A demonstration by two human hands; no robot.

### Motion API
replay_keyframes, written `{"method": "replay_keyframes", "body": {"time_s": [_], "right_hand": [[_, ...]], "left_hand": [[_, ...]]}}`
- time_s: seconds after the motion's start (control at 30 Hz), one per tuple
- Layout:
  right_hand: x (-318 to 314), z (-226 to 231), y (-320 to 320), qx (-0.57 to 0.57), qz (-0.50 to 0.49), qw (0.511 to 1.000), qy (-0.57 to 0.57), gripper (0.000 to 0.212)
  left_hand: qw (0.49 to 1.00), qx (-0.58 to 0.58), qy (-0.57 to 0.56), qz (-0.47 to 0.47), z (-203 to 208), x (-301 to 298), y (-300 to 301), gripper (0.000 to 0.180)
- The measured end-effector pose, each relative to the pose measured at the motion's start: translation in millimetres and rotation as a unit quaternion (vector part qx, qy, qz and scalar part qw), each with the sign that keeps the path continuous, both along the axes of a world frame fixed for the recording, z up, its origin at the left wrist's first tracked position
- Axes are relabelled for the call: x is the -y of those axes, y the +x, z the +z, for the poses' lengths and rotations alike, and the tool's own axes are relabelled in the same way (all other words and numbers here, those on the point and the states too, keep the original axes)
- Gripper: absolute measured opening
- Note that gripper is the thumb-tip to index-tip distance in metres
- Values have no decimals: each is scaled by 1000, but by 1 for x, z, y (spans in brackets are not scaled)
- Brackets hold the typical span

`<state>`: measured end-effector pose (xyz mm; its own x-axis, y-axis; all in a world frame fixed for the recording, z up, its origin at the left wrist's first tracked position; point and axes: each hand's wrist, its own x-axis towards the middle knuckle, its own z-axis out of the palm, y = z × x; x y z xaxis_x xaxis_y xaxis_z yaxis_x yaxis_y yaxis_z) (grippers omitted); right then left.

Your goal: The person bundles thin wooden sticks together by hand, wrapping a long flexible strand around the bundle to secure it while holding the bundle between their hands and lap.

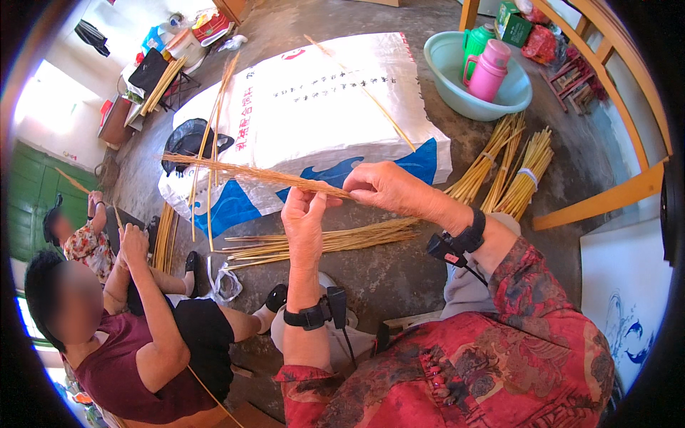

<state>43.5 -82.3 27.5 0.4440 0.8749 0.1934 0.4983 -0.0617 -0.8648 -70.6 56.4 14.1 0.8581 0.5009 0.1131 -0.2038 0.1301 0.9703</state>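
Note:
A tan, feathery grass stalk (257,171) stretches leftward from my fingers, its bushy tip to the left. My left hand (303,214) is closed, pinching the stalk between thumb and fingers. Just to the right, my right hand (391,187) pinches the stalk's near end, with its fingertips close to the left ones. Beyond my hands a large white woven sack (325,107) with blue wave shapes lies on the floor; a few loose stalks (217,121) and a black crumpled hat or bag (193,143) rest on it. Below the sack's front edge lies a row of loose stalks (342,244).
Tied stalk bundles (529,171) lie at right beside a pale basin (457,93) holding a pink flask (489,71) and a green flask (477,41). A wooden frame (606,196) stands far right. Two people sit at left, the nearer in a maroon top (135,367), handling stalks.

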Motion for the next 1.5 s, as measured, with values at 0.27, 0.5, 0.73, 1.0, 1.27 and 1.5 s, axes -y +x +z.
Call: {"method": "replay_keyframes", "body": {"time_s": [0.27, 0.5, 0.73, 1.0, 1.27, 1.5], "right_hand": [[2, 4, -4, -18, -14, 1000, -7, 15], [6, 11, 0, -168, 36, 983, -69, 15], [3, 6, 1, -67, 47, 994, -66, 14], [2, 7, -4, -84, -18, 993, -76, 12], [1, -5, 0, -251, 26, 967, -47, 10], [-1, -8, -3, -251, 5, 968, 0, 13]], "left_hand": [[1000, 11, 10, -12, -3, 0, 0, 14], [999, 2, 20, -35, 0, -1, -1, 14], [999, -1, 15, -42, -1, -1, -2, 14], [999, 2, 3, -41, -4, -2, -1, 14], [999, 3, -15, -46, -1, 0, -2, 14], [999, 1, -12, -52, -3, -3, -4, 11]]}}
